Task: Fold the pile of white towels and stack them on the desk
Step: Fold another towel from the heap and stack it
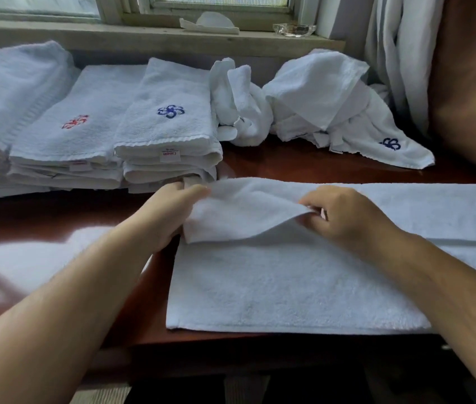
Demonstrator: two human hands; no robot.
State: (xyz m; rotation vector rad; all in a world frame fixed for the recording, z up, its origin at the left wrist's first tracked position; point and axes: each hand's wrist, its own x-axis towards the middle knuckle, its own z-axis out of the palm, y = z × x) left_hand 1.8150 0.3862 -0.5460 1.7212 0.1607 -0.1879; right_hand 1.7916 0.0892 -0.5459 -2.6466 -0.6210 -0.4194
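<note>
White towel (289,287) – plain terry with no emblem showing – lies spread on the dark reddish bench (303,167), in front of and to the right of the folded stack with the blue flower (169,132). Its long axis runs left to right across the bench, parallel to the near edge of that stack, and its right end runs out of the picture. The near edge lies straight and flat. Towards the right, a second layer lies over the far half and ends in a straight line along the length.

At the left end the far part of the towel is raised off the layer beneath as a loose flap. The left grip (178,212), just in front of the foot of the blue-flower stack, pinches the flap's left corner between thumb and fingers. The right grip (344,220), further right of the stack, pinches the flap's other end with curled fingers, so the cloth sags slightly between the two.

Left of the blue-flower stack, touching it, stand two more folded stacks with red flowers (67,123). To its right, just beside it, sits the crumpled pile of unfolded towels (324,91) – one blue emblem showing.
</note>
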